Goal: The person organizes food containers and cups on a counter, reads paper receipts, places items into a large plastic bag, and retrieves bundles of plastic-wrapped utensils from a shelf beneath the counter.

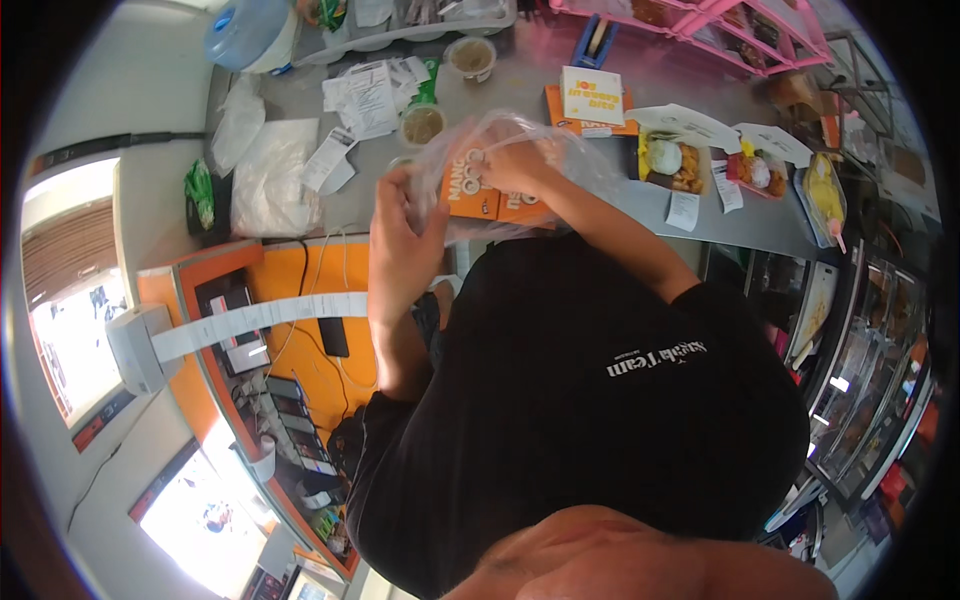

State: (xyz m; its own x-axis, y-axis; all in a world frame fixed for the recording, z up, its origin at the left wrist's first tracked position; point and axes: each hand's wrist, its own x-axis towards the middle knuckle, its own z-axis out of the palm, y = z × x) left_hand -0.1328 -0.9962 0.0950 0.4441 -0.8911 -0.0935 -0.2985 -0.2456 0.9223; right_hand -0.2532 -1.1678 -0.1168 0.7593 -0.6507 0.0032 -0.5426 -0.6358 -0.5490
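My left hand (405, 225) holds the near left edge of a clear plastic bag (589, 161) at the steel counter's front. Inside the bag lie two orange printed cardboard boxes side by side, a left box (466, 187) and a right box (517, 212). My right hand (517, 159) reaches into the bag over them, its fingers at the top of the boxes. Plastic film blurs those fingers, so their grip is unclear. Just beyond my left hand, a lidded cup (422, 125) stands close to the bag.
Open food boxes (675, 161) with rice sit to the right, beside paper slips (682, 210). Behind are a white box (592, 95), a blue tape dispenser (595, 41) and a pink rack (690, 19). Receipts (367, 97) and plastic bags (277, 180) lie left.
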